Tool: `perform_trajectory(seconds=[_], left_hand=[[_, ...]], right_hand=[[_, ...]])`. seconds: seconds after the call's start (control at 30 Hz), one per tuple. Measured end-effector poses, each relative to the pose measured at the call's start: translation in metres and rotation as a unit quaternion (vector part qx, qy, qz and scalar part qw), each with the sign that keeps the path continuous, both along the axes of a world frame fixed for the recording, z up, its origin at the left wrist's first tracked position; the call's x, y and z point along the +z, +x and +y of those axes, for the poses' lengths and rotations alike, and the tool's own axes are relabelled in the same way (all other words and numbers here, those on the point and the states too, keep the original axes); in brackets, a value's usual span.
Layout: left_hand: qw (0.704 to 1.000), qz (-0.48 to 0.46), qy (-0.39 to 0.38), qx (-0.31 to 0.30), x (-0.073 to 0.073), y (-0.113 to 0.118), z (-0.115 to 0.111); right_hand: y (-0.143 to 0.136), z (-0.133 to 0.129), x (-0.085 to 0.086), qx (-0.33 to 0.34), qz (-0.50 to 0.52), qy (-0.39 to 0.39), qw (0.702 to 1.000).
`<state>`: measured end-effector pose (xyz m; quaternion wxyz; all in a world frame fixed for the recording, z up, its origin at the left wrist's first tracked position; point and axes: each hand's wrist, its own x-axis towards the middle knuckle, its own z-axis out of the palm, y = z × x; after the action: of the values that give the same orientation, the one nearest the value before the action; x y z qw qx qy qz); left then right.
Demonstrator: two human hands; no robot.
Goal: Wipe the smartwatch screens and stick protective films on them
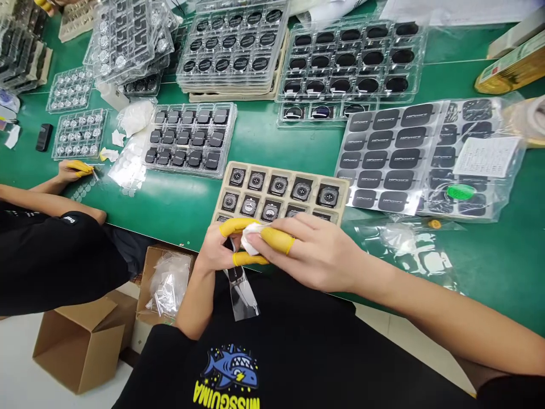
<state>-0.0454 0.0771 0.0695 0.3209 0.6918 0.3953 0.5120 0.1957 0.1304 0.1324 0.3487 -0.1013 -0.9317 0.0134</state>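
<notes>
A clear film strip [246,298] with a dark upper part hangs nearest, below the left hand [215,249]; that hand's yellow-capped forefinger and thumb stand spread, curving around a white tissue [251,238] (whatever they may grip behind it is hidden, so I cannot tell); from the right, the right hand [317,250] pinches the tissue between thumb and yellow-capped forefinger, at the near edge of a beige tray [343,199] of dark, watch-like parts [279,186]; farther right lie sheets of black labels [400,139]; farther left, a clear tray of black square pieces [183,137]; beyond, far side, stacked clear trays hold dark ovals [221,65].
</notes>
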Motion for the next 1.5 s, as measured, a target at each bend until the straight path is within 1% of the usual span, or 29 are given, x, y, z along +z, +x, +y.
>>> perform_trajectory(seconds=[0.1,0.17,0.23,0.33,0.4,0.53,0.6,0.67,0.77,0.9,1.03,1.13,1.27,1.4,1.5], left_hand=[[0.998,-0.023,-0.044,0.032,-0.003,-0.002,-0.002],[0.996,-0.042,-0.069,0.048,-0.004,-0.005,-0.004],[0.994,-0.056,-0.077,0.047,-0.004,-0.008,-0.006],[0.995,-0.059,-0.073,0.034,-0.005,-0.009,-0.006],[0.995,-0.06,-0.076,0.026,-0.005,-0.008,-0.005],[0.995,-0.063,-0.077,0.009,-0.004,-0.006,-0.004],[0.995,-0.067,-0.074,0.008,-0.003,-0.006,-0.005],[0.995,-0.069,-0.075,0.011,-0.002,-0.006,-0.006],[0.995,-0.064,-0.077,0.014,0.0,-0.006,-0.007],[0.995,-0.064,-0.075,0.004,0.002,-0.005,-0.008],[0.991,-0.092,-0.098,0.001,0.006,-0.003,-0.007],[0.989,-0.091,-0.113,0.008,0.008,-0.002,-0.006],[0.99,-0.083,-0.116,0.009,0.008,-0.002,-0.006],[0.991,-0.087,-0.099,-0.002,0.005,-0.003,-0.006],[0.994,-0.067,-0.086,0.0,0.002,-0.004,-0.006]], right_hand=[[0.005,0.008,-0.002,-0.065,-0.018,0.028,0.997],[0.013,0.011,-0.006,-0.097,-0.038,0.027,0.994],[0.023,0.011,-0.012,-0.109,-0.028,0.0,0.994],[0.033,0.0,-0.019,-0.123,0.038,-0.055,0.99],[0.034,-0.011,-0.022,-0.099,0.066,-0.078,0.99],[0.025,-0.024,-0.021,-0.011,0.079,-0.095,0.992],[0.023,-0.024,-0.017,0.002,0.063,-0.085,0.994],[0.022,-0.021,-0.013,-0.001,0.053,-0.075,0.996],[0.023,-0.017,-0.01,-0.027,0.065,-0.065,0.995],[0.02,-0.012,-0.013,-0.084,0.066,-0.066,0.992],[0.015,-0.009,-0.017,-0.14,0.104,-0.074,0.982],[0.014,-0.008,-0.016,-0.157,0.117,-0.092,0.976],[0.013,-0.008,-0.014,-0.137,0.114,-0.096,0.979],[0.012,-0.009,-0.014,-0.085,0.09,-0.084,0.989],[0.009,-0.007,-0.017,-0.056,0.074,-0.07,0.993]])
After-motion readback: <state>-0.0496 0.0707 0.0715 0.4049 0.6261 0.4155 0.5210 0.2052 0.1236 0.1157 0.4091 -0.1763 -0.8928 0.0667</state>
